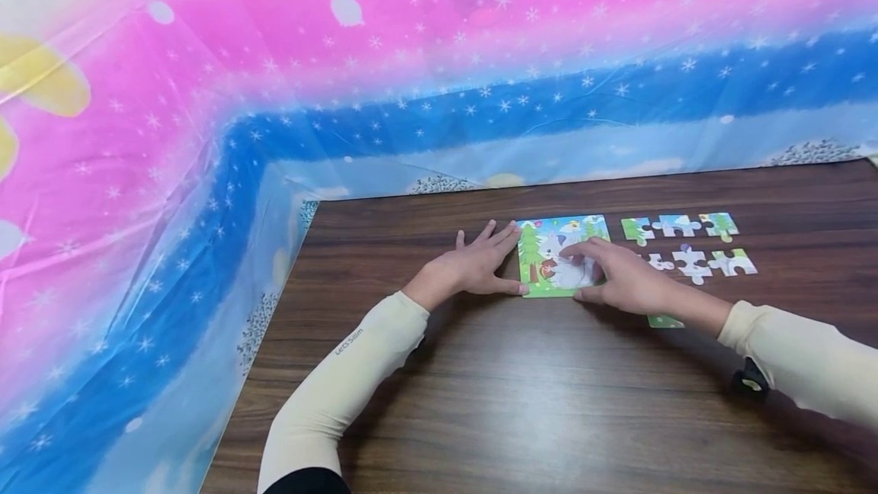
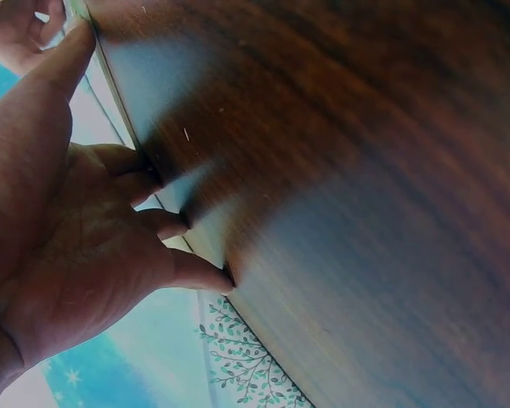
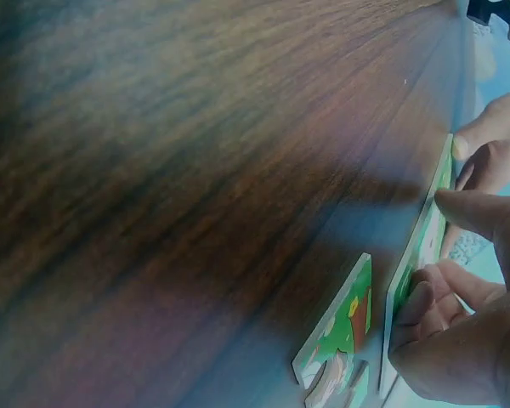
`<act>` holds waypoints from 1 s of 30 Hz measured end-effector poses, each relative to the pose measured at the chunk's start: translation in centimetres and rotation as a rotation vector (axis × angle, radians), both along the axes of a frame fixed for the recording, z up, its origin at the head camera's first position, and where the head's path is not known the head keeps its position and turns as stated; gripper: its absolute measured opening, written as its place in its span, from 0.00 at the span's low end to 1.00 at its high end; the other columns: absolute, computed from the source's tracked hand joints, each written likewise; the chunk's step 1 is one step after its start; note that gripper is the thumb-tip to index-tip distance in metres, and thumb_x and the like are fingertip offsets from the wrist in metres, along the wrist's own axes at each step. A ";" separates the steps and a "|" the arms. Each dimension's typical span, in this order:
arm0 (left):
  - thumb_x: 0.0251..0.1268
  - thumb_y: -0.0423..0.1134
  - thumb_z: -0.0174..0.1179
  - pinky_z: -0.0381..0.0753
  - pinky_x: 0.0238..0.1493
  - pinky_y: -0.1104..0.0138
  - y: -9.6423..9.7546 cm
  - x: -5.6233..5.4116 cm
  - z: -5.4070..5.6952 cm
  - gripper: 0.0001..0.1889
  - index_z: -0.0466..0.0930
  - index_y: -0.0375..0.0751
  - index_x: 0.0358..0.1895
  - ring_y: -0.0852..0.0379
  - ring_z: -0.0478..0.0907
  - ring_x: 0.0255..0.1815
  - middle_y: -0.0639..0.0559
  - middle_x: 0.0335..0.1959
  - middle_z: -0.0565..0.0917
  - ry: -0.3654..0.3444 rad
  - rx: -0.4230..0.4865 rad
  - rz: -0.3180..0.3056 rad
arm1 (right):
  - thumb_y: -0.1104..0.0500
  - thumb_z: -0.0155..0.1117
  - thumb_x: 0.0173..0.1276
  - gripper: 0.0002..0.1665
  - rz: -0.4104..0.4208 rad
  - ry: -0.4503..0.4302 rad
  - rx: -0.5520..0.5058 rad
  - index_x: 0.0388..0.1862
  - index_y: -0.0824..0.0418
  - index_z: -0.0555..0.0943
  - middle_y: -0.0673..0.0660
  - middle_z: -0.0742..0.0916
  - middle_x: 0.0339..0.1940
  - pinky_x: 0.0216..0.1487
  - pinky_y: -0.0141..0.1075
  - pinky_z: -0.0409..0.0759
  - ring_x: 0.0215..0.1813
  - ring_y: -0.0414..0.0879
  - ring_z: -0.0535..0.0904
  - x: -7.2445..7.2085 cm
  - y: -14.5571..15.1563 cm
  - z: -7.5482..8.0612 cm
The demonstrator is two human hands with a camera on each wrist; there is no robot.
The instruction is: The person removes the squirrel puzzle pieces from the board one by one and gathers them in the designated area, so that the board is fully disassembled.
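Note:
A square picture puzzle in its board, showing a white animal among green trees, lies flat on the table. My left hand has its fingers spread along the board's left side, with the thumb at the lower left corner. Over the right part of the board is my right hand, its thumb at the front edge and its bent fingers on the picture. In the right wrist view, the same thumb meets the green front border of the board. The fingers partly hide the picture's right side.
Loose puzzle pieces lie in rows right of the board, some partly hidden by the right hand. A green piece shows below the right wrist. The brown wooden table meets a pink and blue printed cloth behind and at left.

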State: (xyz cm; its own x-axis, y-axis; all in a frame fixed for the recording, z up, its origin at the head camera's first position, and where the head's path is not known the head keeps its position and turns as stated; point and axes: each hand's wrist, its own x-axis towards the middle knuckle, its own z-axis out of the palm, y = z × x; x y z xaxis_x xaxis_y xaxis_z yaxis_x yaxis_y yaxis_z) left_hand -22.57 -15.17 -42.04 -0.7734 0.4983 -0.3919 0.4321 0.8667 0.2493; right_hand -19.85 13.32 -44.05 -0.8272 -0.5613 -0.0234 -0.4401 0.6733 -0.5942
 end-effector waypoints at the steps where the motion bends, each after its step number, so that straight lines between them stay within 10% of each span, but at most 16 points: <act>1: 0.72 0.72 0.56 0.32 0.84 0.30 0.0 0.0 0.0 0.55 0.32 0.57 0.89 0.50 0.28 0.91 0.59 0.91 0.33 -0.001 -0.001 0.000 | 0.59 0.78 0.66 0.36 -0.007 -0.008 -0.009 0.73 0.55 0.78 0.56 0.84 0.52 0.41 0.39 0.75 0.41 0.45 0.77 0.0 0.0 0.0; 30: 0.73 0.72 0.56 0.32 0.83 0.30 0.0 0.0 0.0 0.55 0.32 0.56 0.89 0.49 0.27 0.91 0.58 0.91 0.33 -0.008 0.004 -0.006 | 0.62 0.77 0.66 0.26 -0.098 -0.058 -0.070 0.63 0.59 0.84 0.58 0.88 0.55 0.44 0.39 0.80 0.46 0.48 0.82 -0.3 -0.4 -0.4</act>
